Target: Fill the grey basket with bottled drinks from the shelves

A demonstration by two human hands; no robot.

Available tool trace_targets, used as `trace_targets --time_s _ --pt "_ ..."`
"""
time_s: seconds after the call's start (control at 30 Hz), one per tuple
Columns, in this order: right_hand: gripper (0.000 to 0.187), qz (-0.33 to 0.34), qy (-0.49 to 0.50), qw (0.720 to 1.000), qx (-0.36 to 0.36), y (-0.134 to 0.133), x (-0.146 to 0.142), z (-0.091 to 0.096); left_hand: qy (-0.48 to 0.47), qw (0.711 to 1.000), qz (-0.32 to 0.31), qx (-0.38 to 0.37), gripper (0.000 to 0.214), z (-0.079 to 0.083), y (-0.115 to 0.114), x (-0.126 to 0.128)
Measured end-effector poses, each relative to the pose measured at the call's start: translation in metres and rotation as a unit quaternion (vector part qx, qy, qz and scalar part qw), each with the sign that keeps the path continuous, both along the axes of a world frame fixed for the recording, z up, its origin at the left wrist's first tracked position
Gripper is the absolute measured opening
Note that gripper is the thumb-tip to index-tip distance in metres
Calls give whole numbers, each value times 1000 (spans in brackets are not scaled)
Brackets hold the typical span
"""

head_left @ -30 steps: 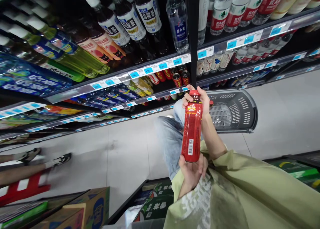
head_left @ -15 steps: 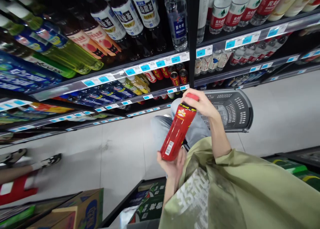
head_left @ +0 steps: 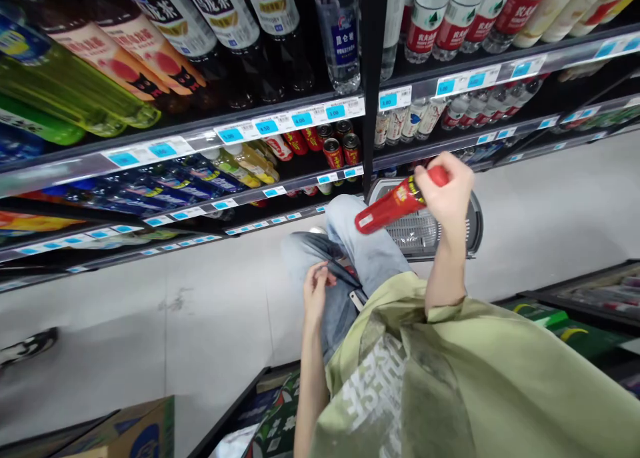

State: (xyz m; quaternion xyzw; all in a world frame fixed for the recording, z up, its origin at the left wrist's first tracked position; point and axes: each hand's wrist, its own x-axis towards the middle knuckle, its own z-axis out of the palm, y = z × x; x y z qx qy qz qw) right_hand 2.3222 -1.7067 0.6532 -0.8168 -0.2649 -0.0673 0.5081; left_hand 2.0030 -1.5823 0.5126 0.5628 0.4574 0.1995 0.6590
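My right hand (head_left: 447, 195) is closed round the cap end of a red drink bottle (head_left: 395, 205). The bottle lies nearly level, its base pointing left, over the grey shopping basket (head_left: 470, 225) on the floor. My left hand (head_left: 316, 291) has dropped beside my jeans-clad thigh, empty, fingers loosely curled and touching the denim. My green sleeves fill the lower right.
Shelves of bottled tea, water (head_left: 343, 35) and red cans (head_left: 333, 151) with blue price tags (head_left: 303, 119) run across the top. A cardboard box (head_left: 133, 431) and green crates (head_left: 277, 418) sit by my feet. Another person's shoe (head_left: 27, 346) is at the far left.
The left hand let go of the bottle's base and dropped to my thigh. The right hand swung the bottle from upright to nearly level, rightward over the basket. The view shifted.
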Motion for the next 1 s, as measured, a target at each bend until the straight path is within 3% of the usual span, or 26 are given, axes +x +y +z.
trace_targets --time_s 0.13,0.27,0.37,0.47,0.53,0.63,0.73,0.83,1.0 --pt "28 -116 -50 985 -117 -46 48 -28 -46 995 83 -6 49 -31 3 -7" --pt "26 -150 -33 941 -302 -81 78 -80 -134 978 141 -79 42 -34 6 -10" --pt "29 -135 19 888 -439 -95 89 -133 -224 937 206 -170 37 -29 15 -15" --pt "33 -119 63 844 -519 -105 97 -189 -306 878 259 -261 30 -24 27 -23" --pt "33 -118 101 836 -527 -111 103 -223 -333 845 294 -297 27 -20 33 -26" --pt "29 -151 168 862 -453 -112 113 -268 -341 815 341 -321 27 -16 40 -25" --pt "27 -191 203 877 -391 -102 125 -308 -316 814 356 -334 25 -12 47 -18" --pt "27 -205 214 877 -379 -82 138 -346 -289 813 363 -351 23 -9 52 -10" --pt "32 -170 230 888 -361 -44 159 -399 -265 804 387 -365 25 -7 57 -1"
